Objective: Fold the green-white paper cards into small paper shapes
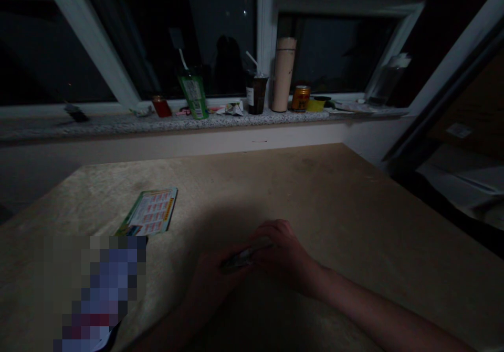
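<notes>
the small object (pixel 241 258) was located between your two hands, over the near half of the table (pixel 334 205). it appeared narrow and dark along its left end and lower edge, with a pale, glossy patch across its middle that caught a little light. a paler section extended to the right, beneath your fingers. dim light and your own grip obscured its full outline, markings and material; these could not be determined.

your left hand (pixel 216 276) held the left end, thumb and fingers clamped on it from opposite sides. your right hand (pixel 281 252) covered the right end, fingers curled together and closed on it. whether either hand contacted the table surface could not be determined.

a printed card (pixel 151 213) lay flat to the left, well apart from your hands, its face carrying rows of red print.
</notes>
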`<state>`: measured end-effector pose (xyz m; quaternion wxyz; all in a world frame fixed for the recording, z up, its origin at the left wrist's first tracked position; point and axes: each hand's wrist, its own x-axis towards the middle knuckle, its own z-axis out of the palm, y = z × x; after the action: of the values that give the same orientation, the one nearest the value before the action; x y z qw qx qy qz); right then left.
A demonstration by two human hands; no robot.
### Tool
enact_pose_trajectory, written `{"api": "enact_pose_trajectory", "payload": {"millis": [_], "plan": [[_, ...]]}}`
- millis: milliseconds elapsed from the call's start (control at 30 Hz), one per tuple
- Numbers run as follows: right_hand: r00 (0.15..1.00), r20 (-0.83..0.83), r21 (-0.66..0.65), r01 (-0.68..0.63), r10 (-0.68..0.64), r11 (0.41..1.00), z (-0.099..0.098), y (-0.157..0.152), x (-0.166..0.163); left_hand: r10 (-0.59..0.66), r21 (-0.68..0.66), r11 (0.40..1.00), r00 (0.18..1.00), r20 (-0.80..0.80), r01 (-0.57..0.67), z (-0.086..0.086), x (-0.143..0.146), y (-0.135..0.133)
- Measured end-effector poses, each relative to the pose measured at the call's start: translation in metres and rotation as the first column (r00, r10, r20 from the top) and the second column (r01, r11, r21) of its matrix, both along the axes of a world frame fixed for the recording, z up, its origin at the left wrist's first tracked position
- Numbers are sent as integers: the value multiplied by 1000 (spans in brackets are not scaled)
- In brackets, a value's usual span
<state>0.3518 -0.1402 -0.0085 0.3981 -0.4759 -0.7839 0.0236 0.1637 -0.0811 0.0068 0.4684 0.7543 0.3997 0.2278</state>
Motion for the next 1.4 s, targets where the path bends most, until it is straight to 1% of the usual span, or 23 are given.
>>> {"api": "enact_pose_trajectory", "payload": {"millis": [133, 233, 300, 367, 433, 500, 600, 667, 767, 800, 833, 933, 1000, 1100, 1167, 1267, 1400], "plan": [[997, -54, -29, 50, -52, 998, 0, 0, -1, 5, -15, 1000, 1000, 11, -5, 0, -1, 1], [979, -186, -33, 77, -82, 996, 1, -3, -4, 22, -42, 999, 1000, 20, -21, 3, -1, 1], [943, -294, -107, 127, -154, 986, 1, -3, -5, 31, -62, 998, 999, 20, -30, 4, -1, 0], [907, -362, -221, 141, -215, 965, 2, -3, -5, 42, -70, 997, 999, 18, -41, 5, 0, 0], [896, -395, -340, 65, -205, 938, 1, -1, -5, 54, -74, 996, 998, 21, -52, 6, 1, -1], [883, -433, -448, -37, -181, 893, -1, 3, -4, 65, -89, 994, 998, 24, -62, 7, 2, -1], [834, -516, -545, -142, -197, 826, -4, 6, -4, 66, -122, 991, 998, 22, -62, 10, 3, -2], [810, -559, -569, -220, -177, 792, -4, 6, -4, 54, -141, 989, 998, 27, -50, 11, 4, -2], [801, -593, -591, -363, -84, 720, 1, 3, -5, 34, -180, 983, 999, 36, -27, 9, 3, -1], [800, -598, -591, -392, -56, 705, 2, 2, -5, 33, -189, 982, 999, 35, -26, 8, 3, 0], [798, -602, -583, -407, -38, 703, 3, 0, -5, 37, -196, 980, 999, 32, -30, 7, 3, 1], [797, -603, -543, -385, -27, 746, 3, -2, -7, 74, -179, 981, 997, 23, -69, 5, 4, 4], [798, -601, -534, -370, -34, 761, 4, -3, -8, 79, -173, 982, 997, 4, -77, 4, 5, 6], [777, -630, -519, -424, 3, 742, 8, -3, -8, -22, -263, 965, 998, -55, 7, 5, 6, 5], [757, -652, -500, -465, 36, 731, 11, -3, -8, -90, -324, 943, 995, -49, 70, 5, 6, 4], [752, -659, -512, -450, 1, 732, 11, -3, -7, -98, -327, 940, 995, 11, 96, 6, 6, 1], [728, -683, -545, -446, -67, 710, 1, -1, -7, -83, -300, 951, 996, -9, 77, 7, 7, -2]]}}
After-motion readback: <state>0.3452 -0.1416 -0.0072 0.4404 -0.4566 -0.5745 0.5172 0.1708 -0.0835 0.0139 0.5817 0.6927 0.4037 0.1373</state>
